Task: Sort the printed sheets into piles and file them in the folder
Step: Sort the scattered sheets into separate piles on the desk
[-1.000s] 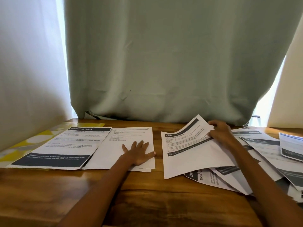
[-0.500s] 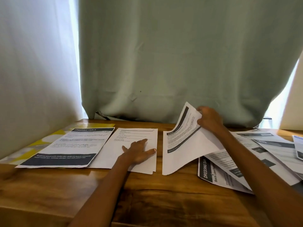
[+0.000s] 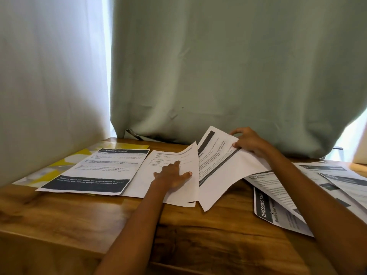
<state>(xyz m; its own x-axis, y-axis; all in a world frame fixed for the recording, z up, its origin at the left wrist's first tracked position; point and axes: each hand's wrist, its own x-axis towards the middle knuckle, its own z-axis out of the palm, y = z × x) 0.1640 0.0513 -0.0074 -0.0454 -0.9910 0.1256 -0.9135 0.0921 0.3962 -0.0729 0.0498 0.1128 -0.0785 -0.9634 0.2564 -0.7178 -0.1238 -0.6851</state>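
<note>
The right hand [image 3: 250, 142] pinches a lifted sheet [image 3: 220, 167], long axis tilted away-right, now nearer the flat, spread left hand [image 3: 172, 174].

Both forearms reach forward. The left hand [image 3: 173, 173] lies flat, fingers spread and straight; the right hand [image 3: 249, 141] is raised, fingers and thumb curled in a pinch.

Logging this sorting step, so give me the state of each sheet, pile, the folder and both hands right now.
Left hand: flat, pressing the middle white sheet, whose far corner curls up.
Right hand: pinching the dark-banded printed sheet, lifted and bent.
"DRESSING TABLE" sheet: flat.
Yellow patterned folder: closed, under that sheet.
Unsorted sheets at right: loose, overlapping.
</note>
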